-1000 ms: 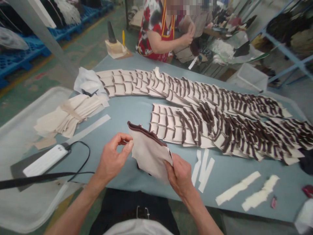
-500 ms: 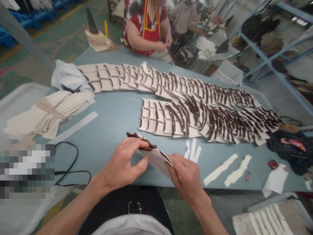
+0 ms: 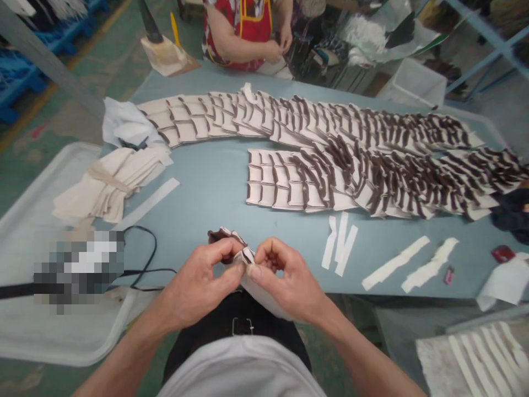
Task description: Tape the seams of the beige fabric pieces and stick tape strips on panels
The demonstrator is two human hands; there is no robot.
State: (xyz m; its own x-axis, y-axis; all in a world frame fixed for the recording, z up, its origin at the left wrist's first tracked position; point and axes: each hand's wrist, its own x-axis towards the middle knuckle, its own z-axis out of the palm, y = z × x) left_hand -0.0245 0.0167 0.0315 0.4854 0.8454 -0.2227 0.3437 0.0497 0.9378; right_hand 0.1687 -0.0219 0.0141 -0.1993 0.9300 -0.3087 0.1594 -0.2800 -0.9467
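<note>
Near the front edge of the table, both hands hold a folded white piece with dark brown trim (image 3: 264,296). My left hand (image 3: 202,278) pinches it at the brown trim, thumb against bent fingers. Close beside it, my right hand (image 3: 289,278) grips the same piece between thumb and curled fingers, its tip nearly touching the left thumb. The brown end sticks up beyond the left fingers, and the white part hangs below the right hand. Beyond the hands lie two long overlapping rows of similar brown-trimmed white pieces, a near row (image 3: 268,187) and a far row (image 3: 192,129).
White strips (image 3: 341,242) and cream strips (image 3: 397,263) lie right of the hands. A cream fabric bundle (image 3: 111,182) and a white tray (image 3: 25,353) are at left. Opposite, a person in a red apron (image 3: 254,27) works near a clear plastic bin (image 3: 419,85).
My right hand has moved up the piece, from its lower right end to right beside my left hand. The left hand still grips the brown trim. The view has shifted slightly.
</note>
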